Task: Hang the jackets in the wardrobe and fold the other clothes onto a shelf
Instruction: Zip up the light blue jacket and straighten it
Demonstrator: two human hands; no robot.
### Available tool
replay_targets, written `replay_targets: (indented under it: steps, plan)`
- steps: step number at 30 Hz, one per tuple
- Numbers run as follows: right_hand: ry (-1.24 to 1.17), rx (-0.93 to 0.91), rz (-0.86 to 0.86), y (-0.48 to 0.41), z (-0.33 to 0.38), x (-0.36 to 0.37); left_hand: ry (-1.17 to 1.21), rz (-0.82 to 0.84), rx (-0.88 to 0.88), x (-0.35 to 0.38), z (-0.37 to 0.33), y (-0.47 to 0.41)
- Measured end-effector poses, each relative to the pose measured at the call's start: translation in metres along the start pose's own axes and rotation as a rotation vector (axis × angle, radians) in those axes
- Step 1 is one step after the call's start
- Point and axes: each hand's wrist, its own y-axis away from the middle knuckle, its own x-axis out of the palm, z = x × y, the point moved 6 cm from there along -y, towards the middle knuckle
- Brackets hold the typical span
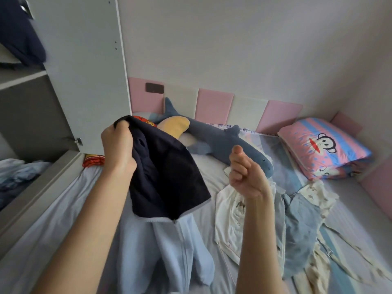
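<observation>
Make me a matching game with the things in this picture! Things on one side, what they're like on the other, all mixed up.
1 jacket
2 toy shark
3 monkey pillow
4 cream top

A pink and blue stripes
B gripped by the left hand
C grey-blue all over
D spread flat on the sheet

Pairs: 1-B, 2-C, 3-A, 4-D

There is one view only — a wide-angle camera on the person's head. It faces forward and down over the bed (63,209), very near the left hand (118,145) and the right hand (246,172); the wardrobe (84,71) stands at the left.
</observation>
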Motion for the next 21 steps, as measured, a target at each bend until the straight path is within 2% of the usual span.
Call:
replay_targets:
  steps: [2,4,7,9,14,17,21]
  plan:
    - [0.206,-0.153,-0.123,0.007,0.017,-0.013,-0.017,-0.049,-0.005,-0.009,-0.001,-0.003]
    - [0.517,-0.212,-0.189,0.015,0.025,-0.007,-0.019,-0.042,0.029,-0.005,-0.002,-0.001]
    - [0.948,-0.082,-0.082,0.01,0.003,0.025,-0.027,-0.01,0.052,0.006,0.002,0.01]
    - [1.123,-0.014,-0.029,0.003,-0.018,0.045,-0.009,0.032,0.041,0.015,0.005,0.017]
    - [0.973,-0.079,-0.133,-0.009,-0.037,0.046,-0.028,0.059,0.058,0.011,0.004,0.024]
    - [0.658,0.081,0.006,-0.01,-0.056,0.044,-0.023,0.064,0.028,0.003,0.001,0.025]
    - [0.261,0.24,0.006,-0.015,-0.087,0.042,-0.073,0.133,-0.025,0.003,-0.004,0.027]
